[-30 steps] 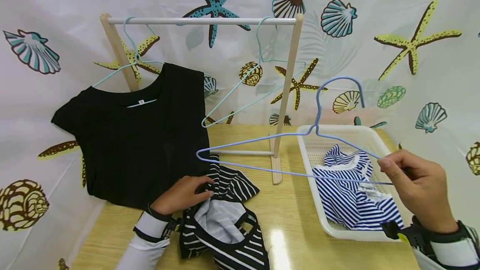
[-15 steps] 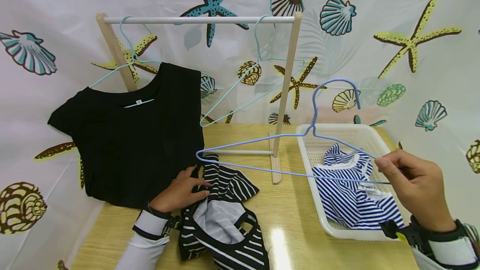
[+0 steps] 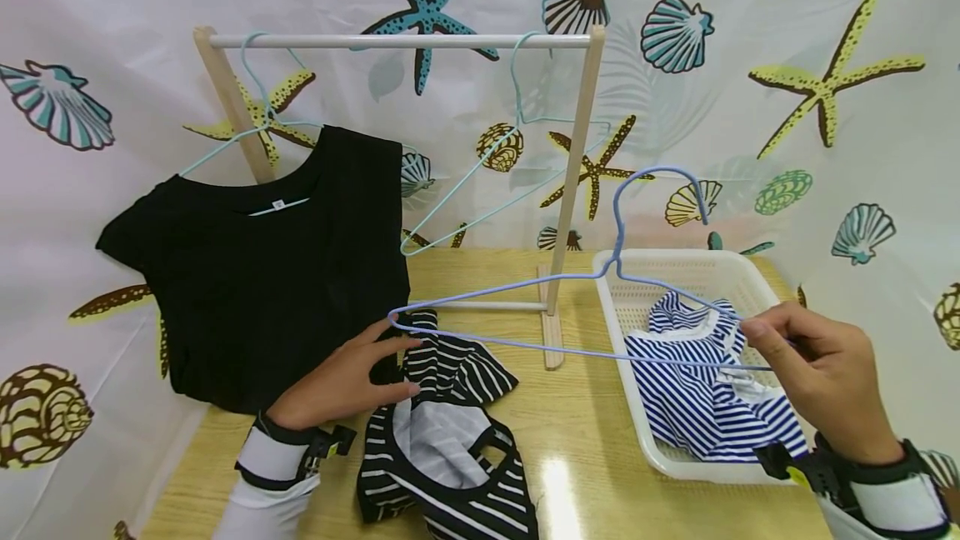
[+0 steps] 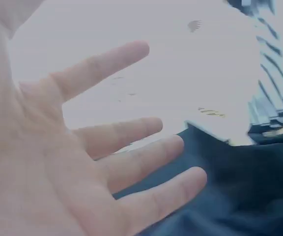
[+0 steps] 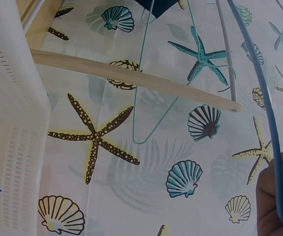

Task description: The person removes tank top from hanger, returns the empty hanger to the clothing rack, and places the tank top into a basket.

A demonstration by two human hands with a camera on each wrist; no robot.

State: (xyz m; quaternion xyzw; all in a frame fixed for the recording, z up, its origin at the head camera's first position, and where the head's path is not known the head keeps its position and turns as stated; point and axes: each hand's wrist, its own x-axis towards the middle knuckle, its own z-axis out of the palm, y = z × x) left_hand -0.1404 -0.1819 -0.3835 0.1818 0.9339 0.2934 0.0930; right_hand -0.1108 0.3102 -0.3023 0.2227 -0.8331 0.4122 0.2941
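Observation:
My right hand (image 3: pixel 828 369) pinches one end of a blue clothes hanger (image 3: pixel 619 232), whose hook points up and whose other end reaches across to the left. In the right wrist view, a curved part of the hanger (image 5: pixel 268 93) passes in front of the dark edge of that hand. My left hand (image 3: pixel 341 377) has its fingers spread, close to the lower edge of a black sleeveless top (image 3: pixel 262 298). The left wrist view shows its palm (image 4: pixel 48 172) holding nothing. Beside those fingertips lies a crumpled black-and-white striped top (image 3: pixel 465 369) with its neck opening facing up.
The black top hangs on a light green hanger from a rack's white bar (image 3: pixel 405 42). A second light green hanger (image 3: pixel 461 185) hangs bare at the rack's right. A white basket (image 3: pixel 720 470) on the right holds a blue-and-white striped garment (image 3: pixel 697 407).
My left hand has moved left and its fingers have lifted from the striped top's edge. My right hand has shifted slightly left with the hanger, whose hook sits lower and further left.

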